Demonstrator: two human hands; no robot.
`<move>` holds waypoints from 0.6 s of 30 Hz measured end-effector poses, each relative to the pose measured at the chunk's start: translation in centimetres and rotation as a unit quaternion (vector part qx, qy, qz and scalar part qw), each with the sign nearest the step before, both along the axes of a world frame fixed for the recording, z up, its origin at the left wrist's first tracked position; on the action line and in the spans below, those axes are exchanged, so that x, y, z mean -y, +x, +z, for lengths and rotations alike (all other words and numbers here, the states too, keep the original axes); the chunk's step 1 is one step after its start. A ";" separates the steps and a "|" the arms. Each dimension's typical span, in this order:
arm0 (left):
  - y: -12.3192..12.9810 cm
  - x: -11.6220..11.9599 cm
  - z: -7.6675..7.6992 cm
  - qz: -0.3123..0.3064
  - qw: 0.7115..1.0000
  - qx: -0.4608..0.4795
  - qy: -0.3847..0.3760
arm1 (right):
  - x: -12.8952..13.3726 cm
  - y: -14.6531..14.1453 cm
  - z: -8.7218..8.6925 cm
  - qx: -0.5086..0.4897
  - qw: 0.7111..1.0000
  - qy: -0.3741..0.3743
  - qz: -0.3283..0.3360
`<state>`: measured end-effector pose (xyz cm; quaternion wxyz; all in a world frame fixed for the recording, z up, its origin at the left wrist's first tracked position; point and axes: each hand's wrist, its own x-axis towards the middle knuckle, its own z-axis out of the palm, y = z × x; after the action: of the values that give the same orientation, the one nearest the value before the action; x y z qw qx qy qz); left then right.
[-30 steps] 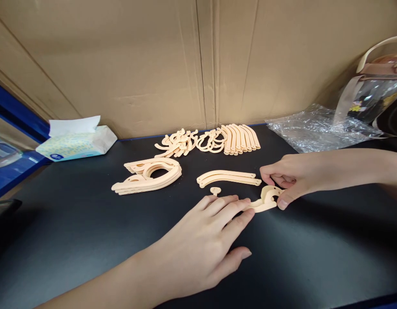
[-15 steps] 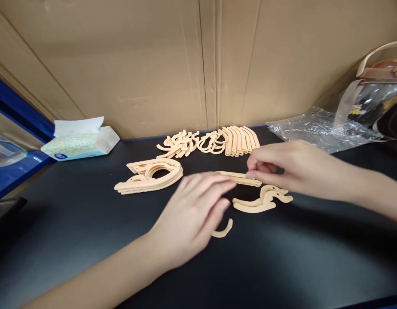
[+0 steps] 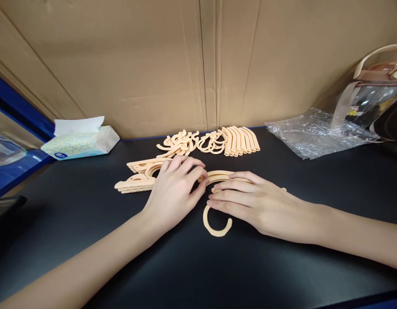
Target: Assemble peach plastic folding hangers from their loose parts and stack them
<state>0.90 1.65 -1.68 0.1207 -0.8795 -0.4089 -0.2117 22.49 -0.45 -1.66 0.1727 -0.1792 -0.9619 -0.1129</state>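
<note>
My left hand [image 3: 174, 189] is closed in a pinch at the left end of a curved beige hanger arm [image 3: 218, 173], which lies on the black table. My right hand [image 3: 254, 198] rests palm down with its fingers stretched out over the right part of that arm and over smaller wavy pieces, which it mostly hides. Just below its fingertips lies a C-shaped hanger hook [image 3: 214, 231], flat on the table. Behind my left hand is a stack of folded beige hangers [image 3: 135, 185], partly covered by the hand.
Along the cardboard wall [image 3: 137, 64] lie a heap of small wavy pieces [image 3: 179, 143], several hooks [image 3: 213, 143] and a row of curved arms [image 3: 240, 140]. A tissue pack [image 3: 82, 141] stands left. Clear plastic wrap [image 3: 321, 133] and a water bottle [image 3: 372, 98] are at right.
My left hand has moved back and left to the arm's left end. My right hand has come forward and left, flattening over the wavy pieces. More of the hook now shows.
</note>
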 end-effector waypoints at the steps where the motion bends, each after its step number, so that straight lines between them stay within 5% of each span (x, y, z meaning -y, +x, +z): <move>1: 0.0 0.0 0.0 0.001 1.000 0.007 -0.006 | 0.0 0.0 0.0 -0.006 1.000 0.001 0.001; 18: 0.8 0.4 -0.1 -0.006 0.999 -0.014 -0.029 | -0.2 -1.0 -0.2 0.051 0.995 0.075 -0.034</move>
<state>1.65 1.24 -1.78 0.0996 -0.8880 -0.4079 -0.1876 21.46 -0.26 -1.83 0.1326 -0.1926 -0.9516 -0.1996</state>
